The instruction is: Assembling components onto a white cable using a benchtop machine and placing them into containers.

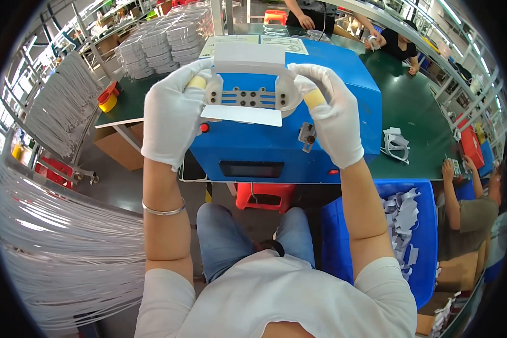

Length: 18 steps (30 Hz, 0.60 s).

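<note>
White shirt (287, 287) cloth fills the bottom of the view, and beyond it jeans (225, 236) show under the table. To the right, a blue bin (343, 222) stands close by the seat, perhaps so that the loose white scraps (405, 217) in it are within easy reach; the right arm hides part of its inside.

Farther out, the gloved left hand (172, 115) and right hand (339, 112) are both curled nearly closed, pinching opposite ends of a thin white piece (250, 58) between thumb and fingers. Each thumb wears a yellow cover, probably for grip or protection. The white piece is over the front of a blue machine (253, 146), its panels framing a slotted metal plate (248, 100); the two-sided hold likely keeps it level and spread. Whether it touches the plate is unclear, and the fingertips behind it are hidden.

Past the machine, on the green table (400, 112), co-workers' hands appear, one person's head cut off by the upper edge. Stacked clear trays (169, 42) at the far left blur together.
</note>
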{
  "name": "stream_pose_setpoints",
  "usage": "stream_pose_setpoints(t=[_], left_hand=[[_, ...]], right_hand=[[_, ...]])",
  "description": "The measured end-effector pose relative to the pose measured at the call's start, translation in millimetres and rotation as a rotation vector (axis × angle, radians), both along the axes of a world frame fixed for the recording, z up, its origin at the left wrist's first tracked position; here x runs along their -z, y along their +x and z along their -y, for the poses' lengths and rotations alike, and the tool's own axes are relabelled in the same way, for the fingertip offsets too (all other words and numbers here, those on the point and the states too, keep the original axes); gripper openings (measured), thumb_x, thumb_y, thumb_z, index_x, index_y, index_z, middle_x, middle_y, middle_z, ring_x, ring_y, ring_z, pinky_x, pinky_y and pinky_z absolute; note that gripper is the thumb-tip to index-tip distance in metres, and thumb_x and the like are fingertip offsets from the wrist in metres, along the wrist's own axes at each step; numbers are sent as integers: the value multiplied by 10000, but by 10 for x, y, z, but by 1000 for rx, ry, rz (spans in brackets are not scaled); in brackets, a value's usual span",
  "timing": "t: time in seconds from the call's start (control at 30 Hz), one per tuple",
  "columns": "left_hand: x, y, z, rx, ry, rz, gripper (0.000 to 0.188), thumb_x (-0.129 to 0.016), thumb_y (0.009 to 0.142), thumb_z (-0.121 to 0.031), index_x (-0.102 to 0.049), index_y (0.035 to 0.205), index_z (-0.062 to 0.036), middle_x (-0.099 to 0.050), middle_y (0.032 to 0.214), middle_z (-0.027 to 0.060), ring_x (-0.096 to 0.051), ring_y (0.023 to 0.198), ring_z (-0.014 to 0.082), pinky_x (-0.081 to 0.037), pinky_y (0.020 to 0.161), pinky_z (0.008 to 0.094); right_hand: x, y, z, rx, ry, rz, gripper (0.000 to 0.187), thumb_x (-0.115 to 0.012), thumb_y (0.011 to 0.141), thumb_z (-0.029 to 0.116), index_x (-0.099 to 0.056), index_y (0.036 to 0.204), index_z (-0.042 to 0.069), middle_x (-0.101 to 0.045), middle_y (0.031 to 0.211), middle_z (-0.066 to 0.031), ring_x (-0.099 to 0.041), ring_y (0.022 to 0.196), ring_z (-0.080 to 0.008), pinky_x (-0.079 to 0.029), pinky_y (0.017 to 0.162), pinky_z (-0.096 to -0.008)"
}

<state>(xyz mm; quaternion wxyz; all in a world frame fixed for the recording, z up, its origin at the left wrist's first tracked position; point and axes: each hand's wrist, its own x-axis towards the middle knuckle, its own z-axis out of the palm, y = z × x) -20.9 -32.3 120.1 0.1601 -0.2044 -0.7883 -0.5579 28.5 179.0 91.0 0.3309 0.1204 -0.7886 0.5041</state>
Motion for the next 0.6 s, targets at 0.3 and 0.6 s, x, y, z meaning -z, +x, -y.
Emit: stream_pose_setpoints(t=[0.3,0.6], left_hand=[[76,16,32,79,137,63,275,-515,871,-45,-658,1105,-22,-593,677,21,-494,496,34,-421,379,177],[-1,-106,26,66,126,292,254,-517,922,-170,-657,1073,-21,-583,665,25,-504,468,57,-406,366,189]], right_hand=[[-149,90,-11,-64,-30,165,262,-574,923,186,-606,1101,-4,-629,1009,-39,-566,935,-99,-435,863,-228],[-203,92,-24,-56,-7,147,225,-593,914,177,-627,1042,-5,-648,905,-41,-569,852,-80,-452,757,-213]])
